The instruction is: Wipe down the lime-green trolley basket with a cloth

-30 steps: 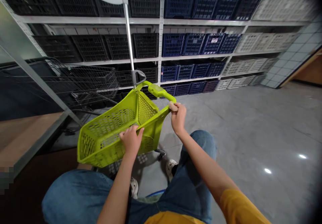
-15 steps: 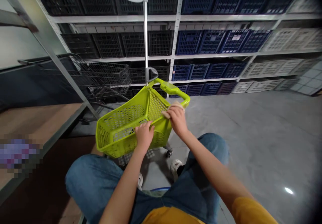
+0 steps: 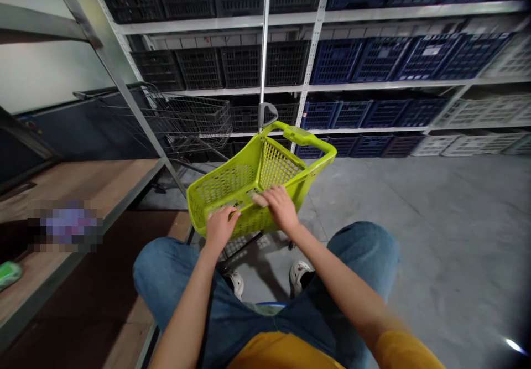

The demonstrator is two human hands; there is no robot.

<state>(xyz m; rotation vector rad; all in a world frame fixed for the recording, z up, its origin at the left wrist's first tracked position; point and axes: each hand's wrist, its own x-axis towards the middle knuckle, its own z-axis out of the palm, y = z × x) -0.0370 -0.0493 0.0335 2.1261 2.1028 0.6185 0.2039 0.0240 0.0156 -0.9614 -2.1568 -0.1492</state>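
Note:
A lime-green plastic shopping cart (image 3: 257,219) with perforated walls stands in front of my knees, its handle toward the right. My left hand (image 3: 220,228) grips the near rim, fingers curled over it. Farther right along the same rim, my right hand (image 3: 282,208) presses a beige cloth (image 3: 260,199) against the edge. Most of the cloth is hidden under the fingers. A grey grip on a metal pole (image 3: 264,53) rises behind the cart, beside its handle end.
Shelves with black crates (image 3: 199,69), blue crates (image 3: 338,62) and white crates (image 3: 464,112) span the back. A wire shopping cart (image 3: 194,120) stands behind at left. On the left is a wooden-topped bench (image 3: 120,178) with a blurred-out item and a green object (image 3: 9,274). Grey floor (image 3: 435,236) extends right.
My right hand has slid the cloth along the rim from near the handle toward my left hand. My left hand has moved farther along the rim, away from the handle. The view has shifted left.

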